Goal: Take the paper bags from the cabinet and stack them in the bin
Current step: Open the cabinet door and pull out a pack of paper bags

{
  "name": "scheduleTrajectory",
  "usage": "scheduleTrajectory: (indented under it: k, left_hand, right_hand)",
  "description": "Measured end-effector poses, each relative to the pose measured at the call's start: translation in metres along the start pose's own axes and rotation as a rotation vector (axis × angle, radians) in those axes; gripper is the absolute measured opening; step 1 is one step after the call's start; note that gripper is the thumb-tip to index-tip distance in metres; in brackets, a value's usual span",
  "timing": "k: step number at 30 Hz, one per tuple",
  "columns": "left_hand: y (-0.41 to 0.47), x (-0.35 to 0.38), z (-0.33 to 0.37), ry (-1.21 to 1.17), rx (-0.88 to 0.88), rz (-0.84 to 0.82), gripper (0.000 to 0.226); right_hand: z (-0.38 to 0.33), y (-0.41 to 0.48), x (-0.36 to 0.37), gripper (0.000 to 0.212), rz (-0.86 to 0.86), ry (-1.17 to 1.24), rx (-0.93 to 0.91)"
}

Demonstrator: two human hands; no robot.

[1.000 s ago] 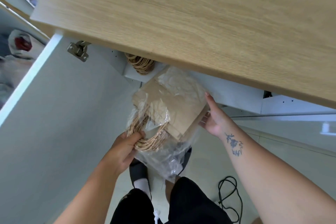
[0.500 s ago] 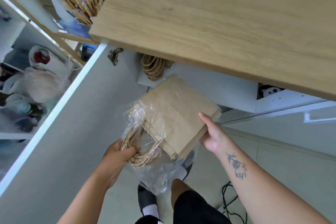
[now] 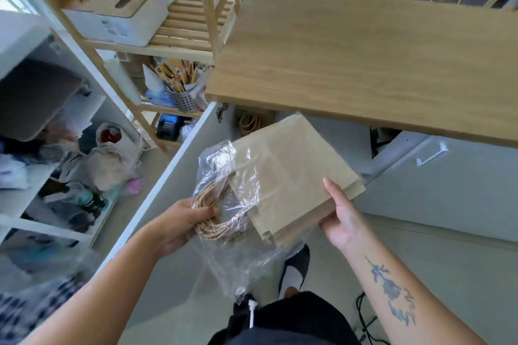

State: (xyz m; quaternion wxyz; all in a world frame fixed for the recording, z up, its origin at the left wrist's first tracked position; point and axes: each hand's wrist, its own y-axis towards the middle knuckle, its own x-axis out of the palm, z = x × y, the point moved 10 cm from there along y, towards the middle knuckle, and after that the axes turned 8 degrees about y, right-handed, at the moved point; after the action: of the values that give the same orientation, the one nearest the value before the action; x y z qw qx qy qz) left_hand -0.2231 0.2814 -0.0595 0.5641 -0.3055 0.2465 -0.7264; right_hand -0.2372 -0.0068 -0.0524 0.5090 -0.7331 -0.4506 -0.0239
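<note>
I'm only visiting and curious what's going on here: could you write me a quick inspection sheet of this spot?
Surface: wooden countertop, seen from above.
Job's things: paper bags, partly in plastic wrap, held in the air; bin not seen.
Clutter: pencil holder and white box on a wooden rack.
Hands: left hand grips the twine handles; right hand holds their edge.
Cables: black cable on the floor.
Surroundings: cabinet door open; white-handled front at right.

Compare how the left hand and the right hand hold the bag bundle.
Left hand curls its fingers round the twine handles; right hand lays a straight digit flat on the paper bags. Left grip sits at the plastic wrap end, right grip on bare paper. Both carry one bundle.
</note>
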Motion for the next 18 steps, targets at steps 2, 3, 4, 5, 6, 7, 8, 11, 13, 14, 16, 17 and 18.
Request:
scheduleTrajectory:
  k: [2,3,4,5,6,7,8,11,13,14,16,17,18]
  left_hand:
    - [-0.011,-0.001,0.011,0.013,0.022,-0.014,0.022]
    - [-0.016,0.000,0.017,0.021,0.027,-0.021,0.018]
    - [-0.020,0.001,0.024,0.027,0.033,-0.030,0.015]
    - [-0.022,0.002,0.031,0.025,0.036,-0.039,0.013]
    - [-0.025,0.003,0.038,0.016,0.039,-0.049,0.013]
    - [-0.027,0.005,0.046,0.001,0.043,-0.062,0.016]
    - [-0.029,0.007,0.054,-0.012,0.048,-0.070,0.020]
    - [-0.029,0.018,0.086,-0.041,0.094,-0.076,0.024]
    - [-0.022,0.026,0.106,-0.049,0.128,-0.057,0.020]
    - [-0.017,0.030,0.116,-0.046,0.143,-0.045,0.018]
    - [-0.004,0.038,0.133,-0.023,0.161,-0.022,0.015]
    - [0.004,0.043,0.140,-0.013,0.163,-0.010,0.016]
    - [0.013,0.048,0.148,-0.010,0.163,-0.002,0.018]
  right_hand:
    - [-0.005,-0.015,0.008,0.043,-0.013,-0.002,-0.038]
    - [-0.009,-0.021,0.011,0.044,-0.014,0.008,-0.061]
    - [-0.014,-0.026,0.015,0.045,-0.016,0.020,-0.081]
    - [-0.019,-0.031,0.019,0.046,-0.020,0.032,-0.097]
    - [-0.024,-0.035,0.023,0.048,-0.025,0.042,-0.112]
    - [-0.031,-0.038,0.028,0.049,-0.030,0.055,-0.126]
    - [-0.038,-0.040,0.033,0.050,-0.036,0.072,-0.144]
    - [-0.062,-0.040,0.046,0.036,-0.057,0.095,-0.189]
    - [-0.078,-0.033,0.053,0.025,-0.051,0.108,-0.201]
    - [-0.085,-0.029,0.057,0.024,-0.041,0.114,-0.200]
    - [-0.103,-0.016,0.060,0.023,-0.017,0.128,-0.199]
    - [-0.112,-0.010,0.061,0.021,-0.004,0.133,-0.198]
    - [-0.123,-0.002,0.061,0.019,0.010,0.142,-0.197]
